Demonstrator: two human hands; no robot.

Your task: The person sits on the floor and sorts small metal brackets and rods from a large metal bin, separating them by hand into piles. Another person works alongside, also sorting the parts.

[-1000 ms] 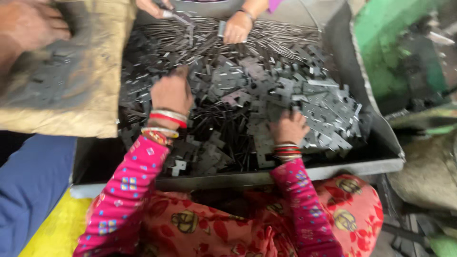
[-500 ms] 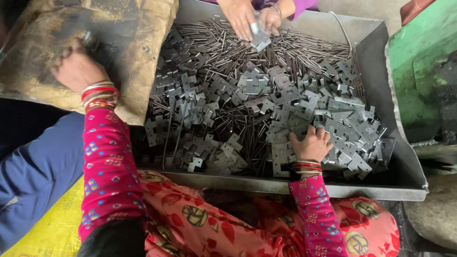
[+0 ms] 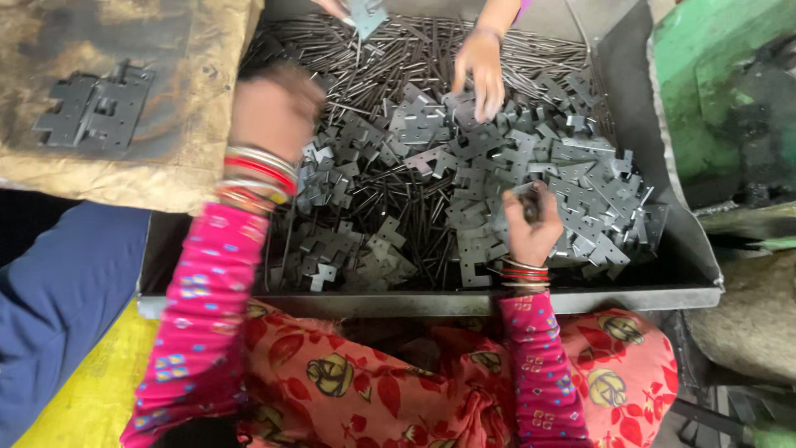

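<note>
Head view: we see right hand (image 3: 531, 228) closed on a hinge plate (image 3: 518, 195); left hand (image 3: 274, 112) blurred, grip unclear; few finished plates (image 3: 95, 108) beyond it, tray (image 3: 431, 303) mostly unsorted

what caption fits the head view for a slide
Right hand grips a metal piece over a tray of hinge plates; left hand blurred.

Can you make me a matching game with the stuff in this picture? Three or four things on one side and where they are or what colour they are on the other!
Things:
1. right hand
2. left hand
3. stacked hinge plates
4. machine body

Places or colours:
A. green, at the right edge
B. lying on the brown sacking, top left
C. blurred, above the tray's left side
D. closed around a dark metal piece over the grey plates

Pairs: 1-D, 2-C, 3-B, 4-A
</note>
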